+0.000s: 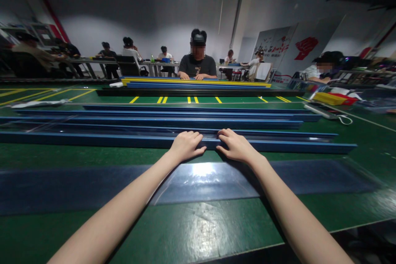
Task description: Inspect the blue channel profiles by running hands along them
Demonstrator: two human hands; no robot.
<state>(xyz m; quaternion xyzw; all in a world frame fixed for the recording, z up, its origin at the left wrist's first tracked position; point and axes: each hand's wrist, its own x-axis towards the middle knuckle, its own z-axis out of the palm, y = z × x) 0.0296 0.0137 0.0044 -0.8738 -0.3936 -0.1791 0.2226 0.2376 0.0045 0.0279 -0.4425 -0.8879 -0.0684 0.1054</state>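
Note:
A long blue channel strip lies across the green table. Both hands rest on it near its middle, a short gap apart. My left hand has its fingers bent over the strip's far side and its thumb along the near side. My right hand grips it the same way, fingers curled over the top and thumb at the near edge. Between the hands and the table's near edge lies a flat, clear plastic sheet, shiny under the light, with my forearms above it.
More blue strips lie parallel beyond the hands. Farther back are a black strip and a yellow strip, with a person seated behind them. A phone-like device and a yellow-and-red item lie at right.

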